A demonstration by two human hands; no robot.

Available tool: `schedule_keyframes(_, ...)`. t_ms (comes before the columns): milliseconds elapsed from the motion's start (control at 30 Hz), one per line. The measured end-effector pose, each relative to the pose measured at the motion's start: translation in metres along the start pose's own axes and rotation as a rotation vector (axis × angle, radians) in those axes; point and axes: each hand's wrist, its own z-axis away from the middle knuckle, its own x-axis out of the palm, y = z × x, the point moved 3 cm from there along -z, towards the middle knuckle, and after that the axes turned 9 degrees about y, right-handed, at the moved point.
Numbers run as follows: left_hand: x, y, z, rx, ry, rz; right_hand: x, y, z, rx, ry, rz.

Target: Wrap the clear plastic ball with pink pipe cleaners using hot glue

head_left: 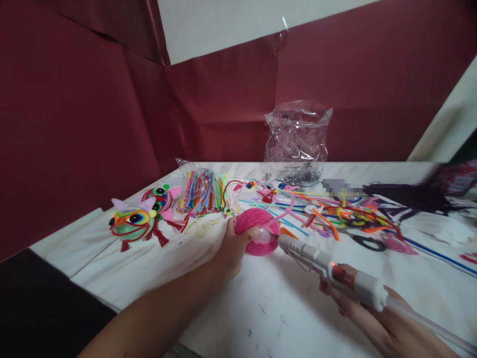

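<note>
My left hand (233, 246) grips the left side of a round pink coil (257, 219), its thumb lying near a whitish translucent centre. A loose pink pipe cleaner (285, 209) trails up from the coil's right side. In my right hand (352, 293) is a white hot glue gun (313, 256) with a small orange light on its body. Its nozzle points left and comes up to the coil's right side; whether it touches cannot be made out. A clear glue stick (421, 320) sticks out of the gun's back end.
Two colourful lion-head figures (132, 219) with red tassels stand at the left. Behind are a bundle of pipe cleaners (204, 194) and a clear plastic bag (298, 132). To the right lie scattered pipe cleaners (335, 214), black-handled scissors (368, 242) and dark purple fringe (406, 196).
</note>
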Motion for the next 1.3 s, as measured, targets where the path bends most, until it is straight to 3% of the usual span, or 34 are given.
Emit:
schedule_keyframes(133, 0.001, 0.000, 0.002, 0.012, -0.009, -0.044, 0.001, 0.006, 0.001, 0.019, 0.036, -0.040)
schedule_keyframes(333, 0.003, 0.000, 0.006, 0.003, -0.018, -0.070, 0.001, -0.001, -0.001, -0.014, -0.074, -0.093)
schedule_keyframes(567, 0.002, 0.000, 0.003, 0.011, -0.004, -0.024, 0.001, 0.012, 0.002, 0.008, -0.005, -0.084)
schedule_keyframes(933, 0.002, -0.001, 0.003, -0.006, -0.010, -0.043, -0.002, -0.019, -0.009, -0.016, -0.119, -0.216)
schedule_keyframes(1300, 0.002, 0.003, 0.001, -0.006, 0.043, 0.026, -0.003, -0.019, -0.009, -0.024, -0.180, -0.248)
